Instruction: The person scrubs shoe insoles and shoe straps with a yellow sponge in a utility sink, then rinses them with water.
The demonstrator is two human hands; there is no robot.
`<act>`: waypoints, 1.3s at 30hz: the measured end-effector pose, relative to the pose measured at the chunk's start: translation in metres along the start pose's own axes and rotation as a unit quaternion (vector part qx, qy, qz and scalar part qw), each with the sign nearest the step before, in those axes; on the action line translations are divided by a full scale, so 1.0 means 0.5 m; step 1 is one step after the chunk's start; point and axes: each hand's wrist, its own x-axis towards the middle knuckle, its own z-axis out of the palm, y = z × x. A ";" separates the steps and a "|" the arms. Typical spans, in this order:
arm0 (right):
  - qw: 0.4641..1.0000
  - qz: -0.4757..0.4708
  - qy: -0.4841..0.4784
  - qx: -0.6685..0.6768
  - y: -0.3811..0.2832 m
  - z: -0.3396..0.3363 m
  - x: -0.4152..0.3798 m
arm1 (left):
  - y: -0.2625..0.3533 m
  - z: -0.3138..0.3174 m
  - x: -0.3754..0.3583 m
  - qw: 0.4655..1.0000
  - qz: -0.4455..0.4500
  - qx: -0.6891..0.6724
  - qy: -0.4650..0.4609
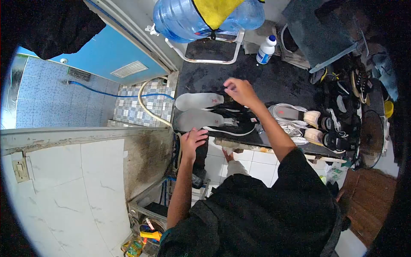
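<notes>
A near grey insole point(195, 120) is set at the black shoe point(245, 125) on the tabletop point(201, 77), long axis left to right. It is found just beyond the nearer left hand point(193, 141), fingers spread. The right hand point(242, 91) is blurred; finger closure cannot be told.

Single head-worn view, facing forward and down, fairly near dark counter point(201, 77)
</notes>
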 end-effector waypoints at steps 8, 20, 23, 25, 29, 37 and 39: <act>0.998 0.008 -0.053 -0.019 0.029 0.101 -0.169 | -0.072 -0.025 0.043 0.984 0.060 0.161 0.042; 0.992 -0.036 0.098 -0.074 0.011 0.120 -0.071 | -0.054 -0.029 0.058 0.983 0.042 0.155 0.093; 0.987 -0.108 0.046 -0.105 -0.019 0.132 -0.018 | -0.058 -0.019 0.062 0.990 0.050 0.092 0.093; 0.984 -0.106 0.007 -0.144 -0.041 0.147 0.005 | -0.061 0.004 0.049 0.991 0.058 0.093 0.076; 0.968 -0.108 -0.052 -0.220 -0.068 0.184 0.039 | -0.061 0.012 0.034 0.990 0.058 0.094 0.089; 0.952 -0.142 -0.122 -0.241 -0.054 0.183 0.080 | -0.038 -0.049 0.030 0.994 -0.037 0.072 0.079; 0.964 -0.153 -0.118 -0.182 -0.025 0.149 0.083 | -0.037 -0.061 0.037 0.991 -0.004 0.054 0.119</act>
